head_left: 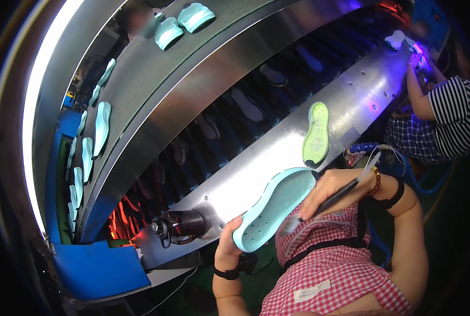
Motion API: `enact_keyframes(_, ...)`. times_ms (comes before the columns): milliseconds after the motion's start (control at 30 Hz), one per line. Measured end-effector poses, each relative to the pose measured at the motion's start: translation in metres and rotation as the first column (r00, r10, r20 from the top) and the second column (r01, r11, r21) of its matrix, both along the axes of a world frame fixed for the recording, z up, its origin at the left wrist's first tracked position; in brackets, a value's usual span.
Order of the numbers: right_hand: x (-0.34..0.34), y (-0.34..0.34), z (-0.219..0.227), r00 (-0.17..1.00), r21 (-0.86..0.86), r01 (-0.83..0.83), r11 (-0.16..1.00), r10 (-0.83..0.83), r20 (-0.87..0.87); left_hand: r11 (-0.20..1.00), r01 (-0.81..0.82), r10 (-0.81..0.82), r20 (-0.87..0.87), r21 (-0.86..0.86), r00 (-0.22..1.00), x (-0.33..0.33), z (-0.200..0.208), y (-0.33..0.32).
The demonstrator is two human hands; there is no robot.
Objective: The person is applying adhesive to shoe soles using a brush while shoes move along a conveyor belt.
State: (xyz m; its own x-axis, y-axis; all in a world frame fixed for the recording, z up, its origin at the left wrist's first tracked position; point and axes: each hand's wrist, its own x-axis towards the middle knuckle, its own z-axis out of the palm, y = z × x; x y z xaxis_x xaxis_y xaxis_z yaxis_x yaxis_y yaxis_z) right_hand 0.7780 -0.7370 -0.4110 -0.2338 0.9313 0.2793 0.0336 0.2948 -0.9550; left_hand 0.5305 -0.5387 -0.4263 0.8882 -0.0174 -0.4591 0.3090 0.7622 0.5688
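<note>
My left hand [228, 239] grips one end of a light teal shoe sole [264, 213], which is tilted with its hollow inside facing up. Small holes dot the end of the sole near that hand. In my right hand [332, 189] is a brush [340, 195] with a dark handle, held slanting beside the sole's right edge. Its pale bristles point down to the left, and I cannot tell whether they touch the sole. Just beyond my right hand, a yellow-green sole [316, 134] with a dark patch at its near end lies on the metal ledge [245, 184].
A black bottle [182, 226] lies on the ledge at the left. Behind, a curved conveyor [145, 73] carries several teal soles, and more soles sit in the dark gap below it. A blue box [98, 268] stands lower left. A co-worker in stripes [453, 105] works at the far right.
</note>
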Motion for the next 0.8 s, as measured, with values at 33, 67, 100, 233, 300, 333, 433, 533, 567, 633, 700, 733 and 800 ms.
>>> enact_keyframes(33, -0.002, 0.003, 0.005, 0.989, 0.022, 0.112, 0.993, -0.109, -0.104, 0.978, -0.083, 0.109, -0.131, 0.190, 0.985, -0.003, 0.001, -0.005)
enact_keyframes(67, -0.007, 0.006, -0.008, 0.968, 0.050, 0.229, 0.972, -0.222, -0.112, 0.978, -0.081, 0.107, -0.129, 0.192, 0.986, -0.003, 0.006, -0.005)
enact_keyframes(100, -0.010, 0.008, -0.018, 0.977, 0.015, 0.189, 0.982, -0.186, -0.106, 0.972, -0.082, 0.104, -0.091, 0.222, 0.990, -0.001, 0.012, -0.005)
enact_keyframes(233, -0.014, -0.005, -0.016, 0.989, 0.023, 0.131, 0.991, -0.132, 0.067, 0.917, -0.112, 0.160, -0.096, 0.383, 0.983, -0.011, 0.019, -0.002)
enact_keyframes(300, -0.014, -0.007, -0.007, 0.988, 0.100, 0.139, 0.985, -0.145, 0.058, 0.883, -0.388, 0.423, -0.088, 0.263, 0.902, -0.016, 0.016, -0.004)
enact_keyframes(333, -0.015, -0.006, 0.003, 0.988, 0.168, 0.151, 0.974, -0.155, 0.008, 0.897, -0.386, 0.428, 0.209, -0.216, 0.879, -0.015, 0.007, -0.001)
enact_keyframes(433, -0.029, -0.001, -0.002, 0.950, 0.040, 0.306, 0.951, -0.302, -0.082, 0.808, -0.514, 0.587, 0.319, -0.287, 0.744, 0.013, -0.027, -0.021)
enact_keyframes(533, -0.040, 0.016, -0.036, 0.881, -0.211, 0.426, 0.880, -0.456, -0.122, 0.780, -0.570, 0.618, 0.184, -0.258, 0.764, 0.040, -0.042, -0.045)
enact_keyframes(567, -0.041, 0.021, -0.038, 0.875, -0.259, 0.429, 0.866, -0.469, -0.121, 0.786, -0.577, 0.613, 0.164, -0.223, 0.773, 0.043, -0.042, -0.049)
enact_keyframes(633, -0.049, 0.023, -0.041, 0.872, -0.319, 0.420, 0.850, -0.475, -0.120, 0.790, -0.594, 0.612, 0.166, -0.152, 0.773, 0.046, -0.043, -0.058)
enact_keyframes(700, -0.061, 0.024, -0.047, 0.832, 0.113, 0.552, 0.826, -0.555, -0.009, 0.749, -0.662, 0.651, 0.159, 0.026, 0.742, 0.046, -0.048, -0.056)
enact_keyframes(733, -0.067, 0.020, -0.045, 0.819, 0.236, 0.547, 0.803, -0.572, 0.044, 0.749, -0.662, 0.650, 0.161, 0.028, 0.743, 0.046, -0.049, -0.053)
enact_keyframes(800, -0.075, 0.008, -0.037, 0.785, 0.338, 0.459, 0.821, -0.553, 0.278, 0.690, -0.723, 0.697, 0.240, 0.034, 0.676, 0.044, -0.049, -0.048)
